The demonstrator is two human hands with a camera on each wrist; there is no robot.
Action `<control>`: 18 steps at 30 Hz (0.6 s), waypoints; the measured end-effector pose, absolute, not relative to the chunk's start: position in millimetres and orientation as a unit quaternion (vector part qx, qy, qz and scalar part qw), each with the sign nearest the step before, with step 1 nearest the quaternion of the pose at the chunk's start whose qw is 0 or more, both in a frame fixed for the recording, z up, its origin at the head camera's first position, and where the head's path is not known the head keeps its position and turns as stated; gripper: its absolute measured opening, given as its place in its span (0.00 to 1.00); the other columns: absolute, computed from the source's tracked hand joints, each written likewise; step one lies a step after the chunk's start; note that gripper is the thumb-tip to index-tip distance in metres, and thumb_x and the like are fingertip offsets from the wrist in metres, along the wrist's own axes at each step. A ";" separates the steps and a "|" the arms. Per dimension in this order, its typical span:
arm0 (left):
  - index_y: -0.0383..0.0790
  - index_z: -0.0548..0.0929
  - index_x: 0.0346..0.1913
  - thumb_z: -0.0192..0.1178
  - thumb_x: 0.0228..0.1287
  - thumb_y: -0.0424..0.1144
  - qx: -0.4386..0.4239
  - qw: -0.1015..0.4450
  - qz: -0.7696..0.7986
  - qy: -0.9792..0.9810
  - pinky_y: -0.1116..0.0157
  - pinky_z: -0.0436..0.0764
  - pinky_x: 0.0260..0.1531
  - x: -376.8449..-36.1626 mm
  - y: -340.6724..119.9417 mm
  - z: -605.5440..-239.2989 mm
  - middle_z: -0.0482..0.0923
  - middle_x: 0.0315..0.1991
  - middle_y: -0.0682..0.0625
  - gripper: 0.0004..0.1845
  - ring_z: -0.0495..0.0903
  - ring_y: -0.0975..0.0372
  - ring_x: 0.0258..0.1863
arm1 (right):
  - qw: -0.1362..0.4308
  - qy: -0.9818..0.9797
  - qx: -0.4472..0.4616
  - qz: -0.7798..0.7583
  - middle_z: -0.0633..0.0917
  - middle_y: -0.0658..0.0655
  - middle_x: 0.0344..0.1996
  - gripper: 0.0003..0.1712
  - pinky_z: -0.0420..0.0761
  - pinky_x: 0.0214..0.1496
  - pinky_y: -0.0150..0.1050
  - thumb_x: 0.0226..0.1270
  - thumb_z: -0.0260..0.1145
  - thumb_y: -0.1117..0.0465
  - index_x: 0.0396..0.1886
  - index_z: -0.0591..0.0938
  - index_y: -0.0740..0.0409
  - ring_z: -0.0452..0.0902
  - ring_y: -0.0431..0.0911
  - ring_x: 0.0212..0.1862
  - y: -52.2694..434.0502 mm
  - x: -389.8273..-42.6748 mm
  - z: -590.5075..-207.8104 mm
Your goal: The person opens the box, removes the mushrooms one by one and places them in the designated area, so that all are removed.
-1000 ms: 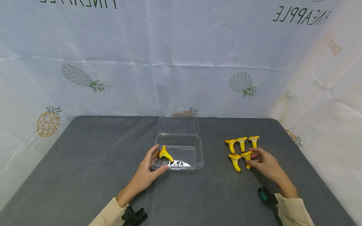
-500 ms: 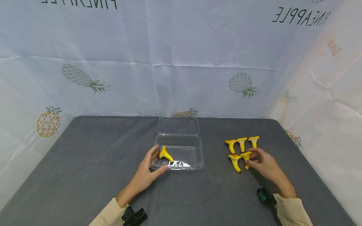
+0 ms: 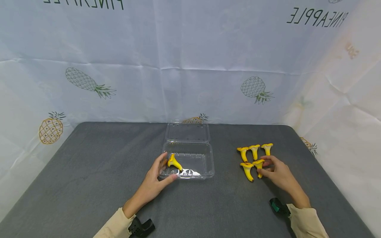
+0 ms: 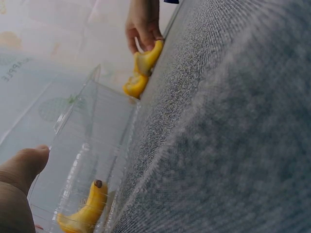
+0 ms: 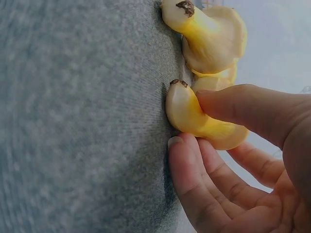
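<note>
Both forearms come in from the near edge of the grey table [image 3: 89, 172], cream sleeves [image 3: 308, 221] at the wrists with a small black device strapped near each one. The left hand [image 3: 154, 181] rests against the front-left corner of the clear clamshell box [image 3: 205, 165], fingers fairly straight along the left wall and the thumb lying along the front rim, so it's bracing the box rather than gripping anything. The right hand [image 3: 276, 173] is out to the right, thumb and fingers pinching a yellow mushroom [image 5: 201, 119]; the wrist view shows the thumb on top and fingertips [image 5: 187, 165] underneath, with the mushroom down against the table surface.

Around it: four more mushrooms [image 3: 254, 150], three in a back row and one just left of the pinched one, all close together. Nothing sits between that cluster and the box, just bare table. A white backdrop [image 3: 190, 66] with pineapple prints wraps the back and sides.

The box lid [image 3: 188, 131] is flipped open and lies flat behind the tray. Inside, one mushroom in the box [image 3: 174, 162] lies in the front-left part, right by the left hand's fingers.
</note>
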State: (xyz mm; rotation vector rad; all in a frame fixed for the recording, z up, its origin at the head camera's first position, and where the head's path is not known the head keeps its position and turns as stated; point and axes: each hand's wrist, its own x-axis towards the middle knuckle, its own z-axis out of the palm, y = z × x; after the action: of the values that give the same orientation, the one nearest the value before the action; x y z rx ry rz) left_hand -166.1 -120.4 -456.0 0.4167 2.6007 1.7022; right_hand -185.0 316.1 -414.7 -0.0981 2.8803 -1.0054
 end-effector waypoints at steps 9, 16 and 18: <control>0.43 0.49 0.79 0.66 0.66 0.47 0.132 0.001 0.542 0.830 0.44 0.63 0.72 -165.7 -120.3 -455.7 0.50 0.79 0.40 0.46 0.57 0.45 0.76 | 0.051 0.943 -0.029 -0.328 0.80 0.70 0.51 0.33 0.86 0.38 0.45 0.68 0.68 0.56 0.66 0.69 0.68 0.85 0.59 0.45 316.4 -186.2 -412.9; 0.43 0.49 0.79 0.66 0.66 0.47 0.130 0.007 0.543 0.830 0.44 0.63 0.72 -165.5 -120.2 -455.3 0.50 0.79 0.40 0.47 0.57 0.45 0.77 | 0.060 0.943 -0.024 -0.326 0.80 0.68 0.51 0.34 0.86 0.39 0.45 0.68 0.68 0.55 0.66 0.69 0.67 0.85 0.60 0.46 318.8 -185.1 -412.0; 0.43 0.49 0.79 0.65 0.67 0.47 0.130 0.008 0.545 0.828 0.44 0.63 0.72 -165.4 -120.3 -455.2 0.50 0.79 0.40 0.47 0.57 0.45 0.77 | 0.062 0.944 -0.023 -0.323 0.79 0.68 0.51 0.35 0.86 0.38 0.46 0.68 0.68 0.54 0.66 0.69 0.68 0.84 0.60 0.46 319.7 -185.0 -411.3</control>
State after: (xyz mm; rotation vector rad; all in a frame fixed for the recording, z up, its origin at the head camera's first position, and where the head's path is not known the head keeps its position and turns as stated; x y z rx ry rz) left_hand -165.4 -120.3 -455.2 0.4063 2.5881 1.7031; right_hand -185.0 319.7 -411.3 -0.0708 2.8529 -0.9774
